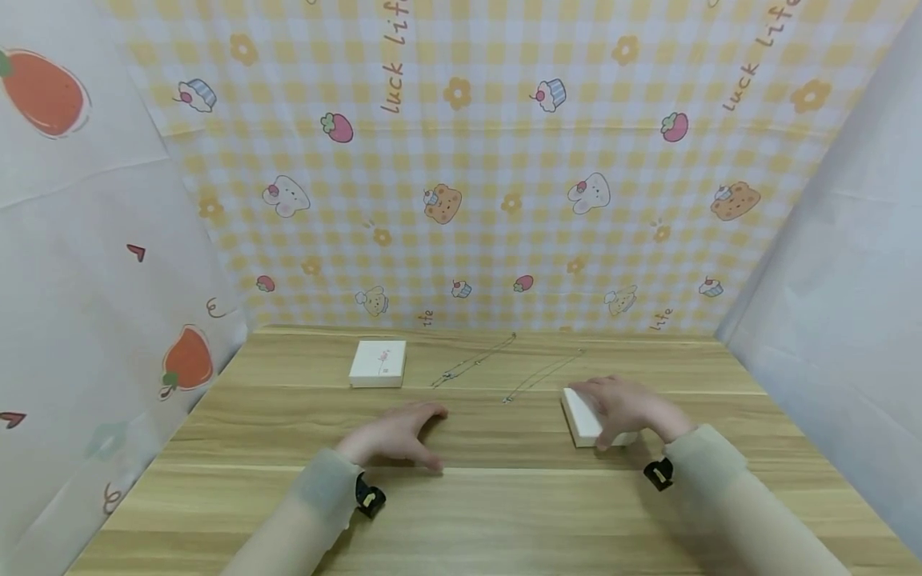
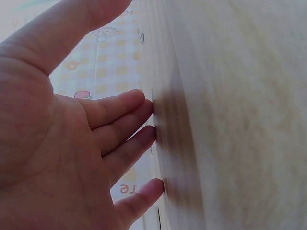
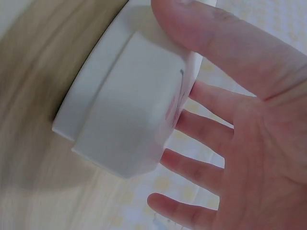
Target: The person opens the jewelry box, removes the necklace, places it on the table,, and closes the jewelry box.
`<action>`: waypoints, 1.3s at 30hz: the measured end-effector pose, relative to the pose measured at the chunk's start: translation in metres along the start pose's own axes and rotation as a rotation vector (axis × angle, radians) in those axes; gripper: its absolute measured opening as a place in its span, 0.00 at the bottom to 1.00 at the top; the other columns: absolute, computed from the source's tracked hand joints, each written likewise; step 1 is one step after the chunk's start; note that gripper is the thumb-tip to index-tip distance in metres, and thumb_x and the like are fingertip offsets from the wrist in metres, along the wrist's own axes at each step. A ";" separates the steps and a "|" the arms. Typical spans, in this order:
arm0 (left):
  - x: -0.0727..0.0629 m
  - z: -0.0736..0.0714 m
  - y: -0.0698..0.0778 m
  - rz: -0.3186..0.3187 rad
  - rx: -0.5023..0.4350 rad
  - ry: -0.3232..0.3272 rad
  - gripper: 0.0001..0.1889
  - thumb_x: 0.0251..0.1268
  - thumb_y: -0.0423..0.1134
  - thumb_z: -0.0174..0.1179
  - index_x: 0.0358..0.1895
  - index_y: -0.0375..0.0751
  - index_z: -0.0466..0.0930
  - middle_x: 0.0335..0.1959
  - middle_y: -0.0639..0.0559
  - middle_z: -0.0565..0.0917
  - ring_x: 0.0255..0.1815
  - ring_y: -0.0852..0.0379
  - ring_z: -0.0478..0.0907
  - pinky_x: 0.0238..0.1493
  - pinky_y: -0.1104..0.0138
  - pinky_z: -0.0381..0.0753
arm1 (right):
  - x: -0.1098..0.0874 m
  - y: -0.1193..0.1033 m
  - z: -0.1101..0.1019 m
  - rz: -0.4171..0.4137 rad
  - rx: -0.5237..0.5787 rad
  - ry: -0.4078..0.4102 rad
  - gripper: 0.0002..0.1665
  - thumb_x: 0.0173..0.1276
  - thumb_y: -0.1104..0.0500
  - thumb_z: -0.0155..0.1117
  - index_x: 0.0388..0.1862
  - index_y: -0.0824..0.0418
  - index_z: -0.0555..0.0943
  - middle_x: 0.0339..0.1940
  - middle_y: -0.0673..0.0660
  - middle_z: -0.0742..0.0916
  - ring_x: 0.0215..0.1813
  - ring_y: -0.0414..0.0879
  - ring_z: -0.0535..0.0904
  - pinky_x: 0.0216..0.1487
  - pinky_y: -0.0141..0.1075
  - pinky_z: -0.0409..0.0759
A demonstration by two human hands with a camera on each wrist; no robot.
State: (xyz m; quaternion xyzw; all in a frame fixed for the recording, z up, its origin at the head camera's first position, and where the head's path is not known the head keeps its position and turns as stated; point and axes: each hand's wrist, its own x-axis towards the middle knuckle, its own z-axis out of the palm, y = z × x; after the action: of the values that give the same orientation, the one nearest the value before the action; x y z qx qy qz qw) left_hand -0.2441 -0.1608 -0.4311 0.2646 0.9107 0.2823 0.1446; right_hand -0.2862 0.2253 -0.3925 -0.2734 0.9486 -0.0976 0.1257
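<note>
My right hand [image 1: 621, 406] spans a small white lidded box [image 1: 582, 418] at the right of the table. In the right wrist view, its thumb lies on the near edge of the box [image 3: 120, 105], and several fingertips pass out of sight behind the printed top. The little finger stands clear of the box. My left hand [image 1: 394, 436] holds nothing; its fingers are extended, thumb spread apart, and the fingertips are at the wooden surface in the left wrist view. Two thin chain necklaces, one [image 1: 448, 375] left and one [image 1: 508, 399] right, lie between the hands, farther back.
Another white box [image 1: 378, 362] with a pink print sits at the back left of the wooden table [image 1: 519, 512]. A yellow checked cloth [image 1: 490, 160] hangs behind the table, with pale cloth walls on both sides.
</note>
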 end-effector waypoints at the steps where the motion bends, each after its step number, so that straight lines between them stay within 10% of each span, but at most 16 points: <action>1: 0.000 0.000 0.000 -0.001 -0.002 0.000 0.47 0.44 0.51 0.75 0.68 0.34 0.65 0.70 0.38 0.65 0.70 0.40 0.60 0.69 0.45 0.57 | 0.001 0.004 -0.001 0.006 0.007 -0.004 0.60 0.35 0.56 0.85 0.71 0.62 0.67 0.63 0.65 0.76 0.57 0.63 0.73 0.52 0.62 0.73; 30: 0.000 0.000 -0.003 -0.007 0.006 0.003 0.47 0.46 0.53 0.74 0.70 0.38 0.64 0.71 0.41 0.65 0.71 0.42 0.60 0.69 0.45 0.55 | 0.059 0.110 -0.021 0.145 0.236 -0.109 0.67 0.38 0.60 0.82 0.76 0.61 0.55 0.72 0.74 0.61 0.69 0.74 0.57 0.62 0.70 0.56; 39: 0.001 0.001 -0.004 -0.003 0.007 0.004 0.46 0.46 0.53 0.73 0.69 0.37 0.65 0.70 0.42 0.67 0.70 0.42 0.61 0.69 0.45 0.56 | 0.047 0.088 -0.034 0.177 0.246 -0.155 0.67 0.42 0.64 0.79 0.78 0.60 0.51 0.72 0.77 0.56 0.68 0.78 0.52 0.61 0.72 0.53</action>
State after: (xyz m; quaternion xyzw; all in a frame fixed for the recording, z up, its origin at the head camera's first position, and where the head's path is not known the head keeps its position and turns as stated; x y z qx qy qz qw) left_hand -0.2461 -0.1624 -0.4346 0.2633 0.9123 0.2795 0.1425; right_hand -0.3780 0.2769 -0.3912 -0.1782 0.9373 -0.1803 0.2390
